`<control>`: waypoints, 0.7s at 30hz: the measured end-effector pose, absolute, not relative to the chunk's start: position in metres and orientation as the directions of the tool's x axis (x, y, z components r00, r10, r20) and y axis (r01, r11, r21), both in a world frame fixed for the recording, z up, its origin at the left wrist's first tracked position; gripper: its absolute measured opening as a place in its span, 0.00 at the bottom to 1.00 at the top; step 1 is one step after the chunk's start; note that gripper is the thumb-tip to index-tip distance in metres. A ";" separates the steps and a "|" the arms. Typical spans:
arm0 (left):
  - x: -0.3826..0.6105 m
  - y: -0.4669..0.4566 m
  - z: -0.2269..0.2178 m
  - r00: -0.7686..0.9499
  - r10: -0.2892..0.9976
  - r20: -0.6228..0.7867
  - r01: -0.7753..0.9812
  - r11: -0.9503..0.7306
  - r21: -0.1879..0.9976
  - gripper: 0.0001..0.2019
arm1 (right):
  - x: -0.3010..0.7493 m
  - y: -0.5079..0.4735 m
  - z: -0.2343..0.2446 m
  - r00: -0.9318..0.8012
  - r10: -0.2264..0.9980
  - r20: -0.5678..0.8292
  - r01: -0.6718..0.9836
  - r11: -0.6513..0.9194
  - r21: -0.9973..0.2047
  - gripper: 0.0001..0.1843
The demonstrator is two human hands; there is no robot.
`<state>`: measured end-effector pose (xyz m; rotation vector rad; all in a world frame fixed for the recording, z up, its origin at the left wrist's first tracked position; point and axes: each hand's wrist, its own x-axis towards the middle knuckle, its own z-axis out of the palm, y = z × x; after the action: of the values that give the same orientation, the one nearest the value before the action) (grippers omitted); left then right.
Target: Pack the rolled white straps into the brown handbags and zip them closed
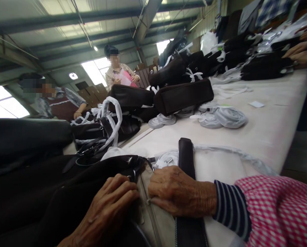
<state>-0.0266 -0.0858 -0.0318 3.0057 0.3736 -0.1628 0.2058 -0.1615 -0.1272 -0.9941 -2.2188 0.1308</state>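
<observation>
A large dark bag point(53, 192) lies in front of me with its mouth open, showing a beige lining point(147, 181) with a zipper along it. My left hand point(109, 202) is closed over the bag's near edge, fingers curled at the zipper teeth. On the other side of the opening, my right hand point(171, 190) pinches the lining beside the inner zipper; its fingertips are partly hidden. A dark strip edged with zipper teeth point(186, 157) passes under my right hand. Just beyond that hand sits a white-wrapped coil point(167, 158).
More dark bags point(184, 95) are piled across the pale table point(266, 123), with wrapped strap coils point(230, 117) beside them. White-wrapped handles point(114, 120) stand up at the left. Two people work across the table; another person's hands point(302, 51) rest at the far right.
</observation>
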 end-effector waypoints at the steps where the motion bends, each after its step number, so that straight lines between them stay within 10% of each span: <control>1: -0.025 -0.087 -0.032 0.958 0.267 -0.108 0.277 -0.956 0.096 0.10 | 0.205 -0.162 -0.127 -0.453 0.703 0.548 0.628 0.688 -0.363 0.07; 16: -0.022 -0.111 -0.009 0.958 0.284 -0.045 0.287 -0.955 0.071 0.09 | 0.181 -0.105 -0.102 -0.260 0.913 0.314 0.862 0.366 -0.351 0.08; 21: -0.083 -0.113 0.010 0.907 0.362 0.213 0.390 -0.914 -0.108 0.10 | 0.224 -0.125 -0.083 -0.265 0.890 0.371 0.739 0.434 -0.515 0.13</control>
<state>-0.0831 -0.1132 0.0097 3.2132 0.6371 0.3128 0.2244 -0.1248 -0.0834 -1.3651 -2.0713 0.3165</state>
